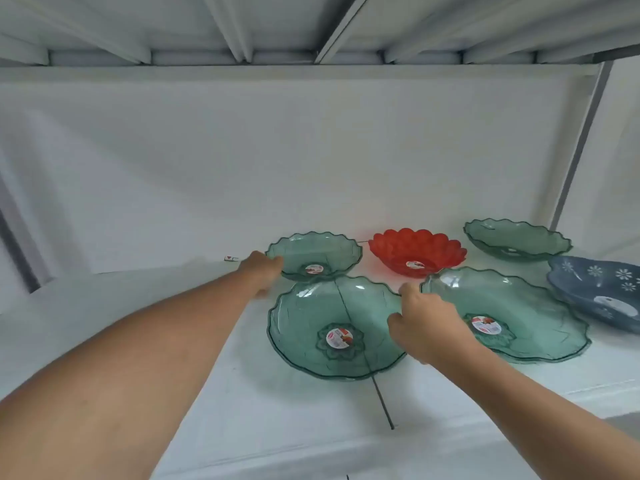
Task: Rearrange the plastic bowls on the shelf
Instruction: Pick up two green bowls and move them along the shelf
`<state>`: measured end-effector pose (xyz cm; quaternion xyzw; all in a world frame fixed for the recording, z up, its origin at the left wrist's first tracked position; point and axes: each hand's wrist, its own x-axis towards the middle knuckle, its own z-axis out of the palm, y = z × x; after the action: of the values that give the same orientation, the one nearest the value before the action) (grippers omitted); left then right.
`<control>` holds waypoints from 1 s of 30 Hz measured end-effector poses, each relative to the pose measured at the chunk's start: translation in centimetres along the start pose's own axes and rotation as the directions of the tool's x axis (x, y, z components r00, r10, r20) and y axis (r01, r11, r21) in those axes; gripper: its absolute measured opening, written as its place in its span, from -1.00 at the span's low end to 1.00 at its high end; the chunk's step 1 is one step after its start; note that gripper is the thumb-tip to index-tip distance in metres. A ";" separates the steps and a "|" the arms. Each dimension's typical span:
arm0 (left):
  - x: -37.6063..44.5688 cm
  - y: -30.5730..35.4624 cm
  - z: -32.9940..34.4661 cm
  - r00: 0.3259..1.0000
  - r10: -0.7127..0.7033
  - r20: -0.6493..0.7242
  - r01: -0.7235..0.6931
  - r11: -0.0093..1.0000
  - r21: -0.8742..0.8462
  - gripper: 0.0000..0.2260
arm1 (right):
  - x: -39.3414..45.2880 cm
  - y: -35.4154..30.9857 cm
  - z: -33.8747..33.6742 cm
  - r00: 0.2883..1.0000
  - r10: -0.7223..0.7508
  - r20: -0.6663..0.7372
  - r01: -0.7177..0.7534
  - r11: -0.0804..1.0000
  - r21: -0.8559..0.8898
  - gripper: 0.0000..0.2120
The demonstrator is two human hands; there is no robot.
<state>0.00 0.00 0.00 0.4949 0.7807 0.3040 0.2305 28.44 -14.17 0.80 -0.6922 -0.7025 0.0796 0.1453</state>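
Several scalloped plastic bowls stand on a white shelf (121, 306). A small green bowl (322, 252) sits at the back; my left hand (261, 271) grips its left rim. A large green bowl (311, 317) lies in front of it. To its right is another large green bowl (540, 317), and my right hand (424, 322) holds that bowl's left rim. A red bowl (420, 249) stands behind, between the green ones. A further green bowl (516, 239) sits at the back right, and a blue flowered bowl (602, 289) at the far right.
The white back wall (277, 150) rises behind the bowls and the upper shelf's underside (311, 26) hangs overhead. A grey upright post (578, 143) stands at the right. A dark seam (381, 400) crosses the shelf. A tiny label (230, 258) lies at the back.
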 end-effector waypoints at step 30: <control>-10.4 -11.8 -19.9 0.875 -0.321 -0.361 0.114 0.863 -0.493 -0.74 | 7.2 -6.9 1.6 0.979 -0.047 0.201 -0.081 0.809 0.582 -0.76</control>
<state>-16.37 -18.24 6.41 0.2531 0.7702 0.5518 0.1955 21.38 -7.10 2.14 -0.6077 -0.6484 0.3648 0.2777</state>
